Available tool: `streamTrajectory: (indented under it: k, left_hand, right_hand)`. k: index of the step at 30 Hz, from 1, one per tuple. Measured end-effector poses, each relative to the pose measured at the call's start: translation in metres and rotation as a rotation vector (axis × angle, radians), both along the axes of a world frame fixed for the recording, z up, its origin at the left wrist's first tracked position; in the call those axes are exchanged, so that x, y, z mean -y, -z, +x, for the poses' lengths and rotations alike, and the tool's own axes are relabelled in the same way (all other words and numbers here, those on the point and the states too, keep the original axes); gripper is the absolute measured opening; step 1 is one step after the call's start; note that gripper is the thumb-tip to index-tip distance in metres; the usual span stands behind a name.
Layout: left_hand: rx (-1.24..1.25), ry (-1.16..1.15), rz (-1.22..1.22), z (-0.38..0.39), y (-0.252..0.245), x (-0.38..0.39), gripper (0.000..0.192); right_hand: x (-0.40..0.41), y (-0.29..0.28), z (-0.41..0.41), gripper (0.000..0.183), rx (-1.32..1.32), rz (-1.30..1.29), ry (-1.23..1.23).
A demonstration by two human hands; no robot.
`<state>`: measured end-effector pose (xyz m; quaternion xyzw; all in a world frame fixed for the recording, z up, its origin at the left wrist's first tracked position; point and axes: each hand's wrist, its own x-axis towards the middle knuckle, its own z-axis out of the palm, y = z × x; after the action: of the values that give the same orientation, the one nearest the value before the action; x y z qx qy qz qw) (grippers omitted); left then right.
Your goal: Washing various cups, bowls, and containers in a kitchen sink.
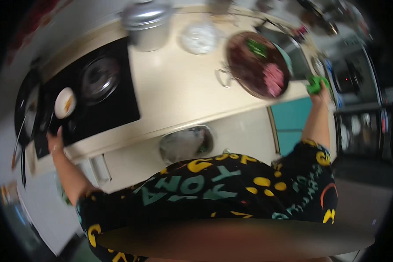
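Observation:
My right hand (320, 95) is closed around a crumpled bright green cloth (315, 85), just off the right end of the counter's front edge. To its left lies a round, dark reddish-brown cutting board (245, 70) with a metal ring handle. On the board are chopped greens (256, 48) and a heap of sliced raw pink meat (273, 80). My left hand (55, 142) is at the near left corner of the black cooktop (124, 98), thumb apart from the fingers. Blur and dark surroundings hide whether it grips anything. Beyond it sits a white bowl (65, 103) with some yellowish-brown food.
A glass-like lid (101, 80) rests on the cooktop; a black wok (28, 108) with a long-handled utensil stands left. A steel pot (147, 31) and a clear bowl (199, 38) stand behind. Below the counter (177, 91) is a lined bin (183, 144). A sink (298, 59) lies right.

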<state>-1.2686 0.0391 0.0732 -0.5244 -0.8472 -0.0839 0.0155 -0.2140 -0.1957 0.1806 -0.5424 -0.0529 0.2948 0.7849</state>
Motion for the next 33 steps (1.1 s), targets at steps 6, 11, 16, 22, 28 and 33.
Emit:
streamTrajectory:
  k: [6, 11, 16, 22, 28, 33]
  left_hand:
    - [0.36, 0.139, 0.457, 0.154, -0.046, 0.092, 0.063]
    - [0.73, 0.255, 0.65, 0.341, -0.104, 0.188, 0.05]
    - [0.921, 0.305, 0.547, 0.504, -0.093, 0.252, 0.044]
    - [1.005, 0.503, 0.473, 0.667, -0.136, 0.244, 0.039]
    - [1.262, 0.94, 0.119, 0.864, -0.128, 0.191, 0.034]
    - [0.835, 1.331, -0.059, 1.054, -0.092, 0.162, 0.056]
  right_hand:
    - [0.004, 0.001, 0.06, 0.024, -0.001, 0.1, -0.011]
    - [0.0, -0.004, 0.126, 0.025, -0.087, 0.127, -0.079]
    - [-0.016, 0.048, 0.181, 0.031, -0.294, 0.169, -0.206]
    - [-0.031, 0.085, 0.219, 0.03, -0.366, 0.179, -0.227]
    - [-0.058, 0.114, 0.244, 0.031, -0.357, 0.049, -0.297]
    - [-0.055, 0.089, 0.224, 0.036, -0.416, -0.05, -0.588]
